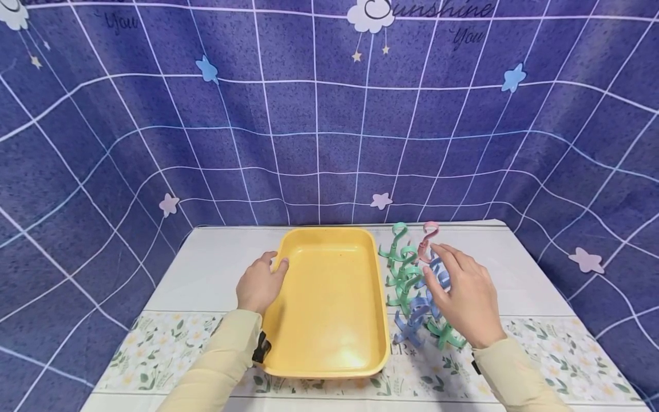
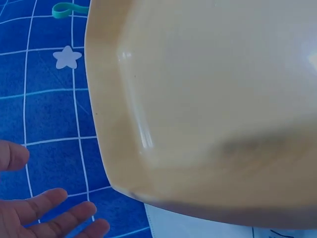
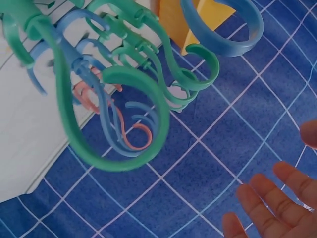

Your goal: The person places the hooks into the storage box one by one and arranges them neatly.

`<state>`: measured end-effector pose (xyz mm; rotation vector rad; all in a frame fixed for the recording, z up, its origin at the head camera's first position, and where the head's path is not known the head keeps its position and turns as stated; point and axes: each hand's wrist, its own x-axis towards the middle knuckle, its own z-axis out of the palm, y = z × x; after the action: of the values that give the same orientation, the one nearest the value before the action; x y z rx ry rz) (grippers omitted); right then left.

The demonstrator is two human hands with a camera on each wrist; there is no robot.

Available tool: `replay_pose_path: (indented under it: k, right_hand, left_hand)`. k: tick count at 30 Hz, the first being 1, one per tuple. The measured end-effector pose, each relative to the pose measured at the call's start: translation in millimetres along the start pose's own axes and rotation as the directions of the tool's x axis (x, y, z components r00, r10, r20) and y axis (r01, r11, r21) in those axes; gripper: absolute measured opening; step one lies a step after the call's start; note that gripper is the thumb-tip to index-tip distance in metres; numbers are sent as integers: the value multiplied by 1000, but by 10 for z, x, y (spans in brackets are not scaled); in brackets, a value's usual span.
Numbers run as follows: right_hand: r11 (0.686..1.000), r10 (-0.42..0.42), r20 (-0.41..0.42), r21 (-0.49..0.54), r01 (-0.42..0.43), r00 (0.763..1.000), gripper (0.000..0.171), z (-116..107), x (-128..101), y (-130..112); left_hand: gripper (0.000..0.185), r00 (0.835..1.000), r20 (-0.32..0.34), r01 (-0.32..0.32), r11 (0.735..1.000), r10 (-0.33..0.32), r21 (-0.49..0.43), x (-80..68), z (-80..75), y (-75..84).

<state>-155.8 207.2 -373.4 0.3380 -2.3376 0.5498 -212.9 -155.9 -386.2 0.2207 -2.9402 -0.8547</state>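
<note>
Holding its fingers apart, the left hand is hovering at the yellow tray's left rim; from my remote seat I cannot tell contact. Right of the tray, hooks are lying clustered, and the right hand is hovering by their right side, fingers parted.

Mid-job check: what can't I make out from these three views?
Head view: the right hand covers part of the blue hooks, so their count is unclear.
Left wrist view: the yellow tray is cut off by the frame and hides most of a green hook; a dark patch is too blurred to identify.
Right wrist view: frame edges cut off the right hand and the nearest green hook.
</note>
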Motion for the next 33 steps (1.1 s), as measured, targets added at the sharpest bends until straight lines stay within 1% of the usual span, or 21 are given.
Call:
replay_pose_path:
  k: [5,9,14,18,23,27,33]
  right_hand:
    - [1000,5,-16,-7,-5,1000,43,-42,-40,50]
    - [1000,29,-28,-7,-30,999,42,-67,-61,91]
    - [998,66,-49,-9,-66,997,40,-84,-71,141]
    - [996,93,-53,-1,-93,994,39,-112,-77,162]
    - [991,129,-35,21,-128,991,37,-147,-91,180]
    - [988,152,1,21,-152,988,38,-185,-105,199]
    - [985,172,38,23,-173,984,39,-240,-119,234]
  left_hand:
    - [59,998,49,47,999,-46,-21,-23,-39,-48]
    - [61,995,80,52,998,-50,-18,-34,-57,-103]
    - [61,995,89,55,998,-54,-6,-23,-43,-163]
    - [61,989,121,85,996,-84,-3,-17,-28,-211]
    - [62,976,167,140,990,-138,0,-25,-21,-285]
    - [63,970,197,150,989,-145,-15,-33,-15,-346]
    - [64,959,239,179,980,-154,-86,-44,15,-423]
